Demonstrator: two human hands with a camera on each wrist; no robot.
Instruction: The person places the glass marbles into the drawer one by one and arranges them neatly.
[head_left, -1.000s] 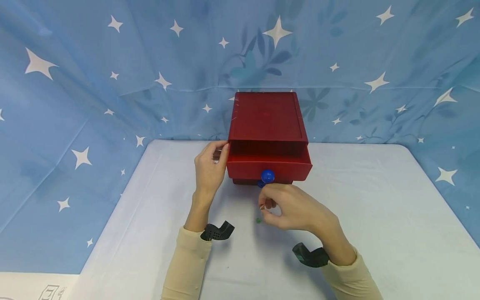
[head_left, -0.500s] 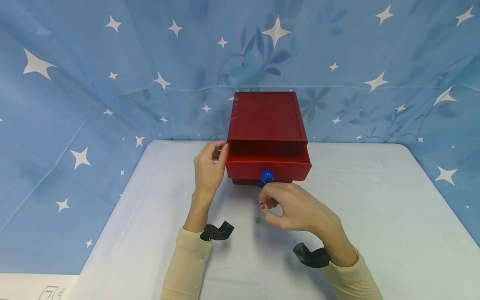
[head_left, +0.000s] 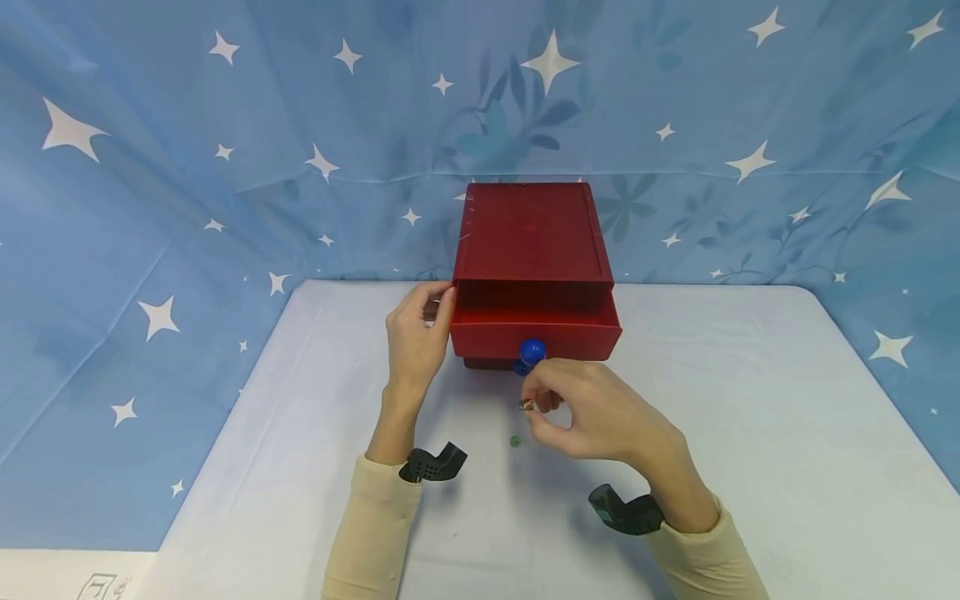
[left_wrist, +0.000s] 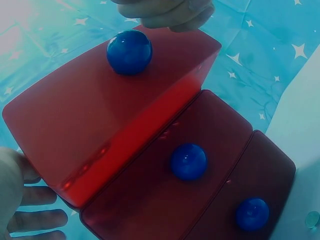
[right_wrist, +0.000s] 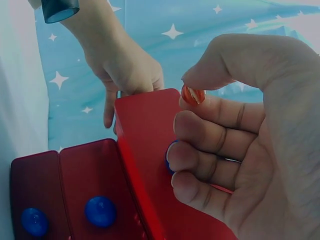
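We are seeing the right hand (head_left: 603, 408) sitting slightly higher than half a second ago, thumb and forefinger pinching a small ball (right_wrist: 193, 94) in front of the pulled-out top drawer (head_left: 491, 340), while the left hand (head_left: 414, 342) is resting extended fingers at its side. The right-wrist view is showing us orange-red, streaked colouring (a mere speck from the head), the left-wrist view three blue knobs (left_wrist: 189, 161)

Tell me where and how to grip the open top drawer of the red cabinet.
Likely best by its round blue knob, fingertips around it, coming from the front: it juts out midway across the drawer front, on an otherwise smooth panel. The right hand, pinching a small orange piece, is close by and may need to shift first.
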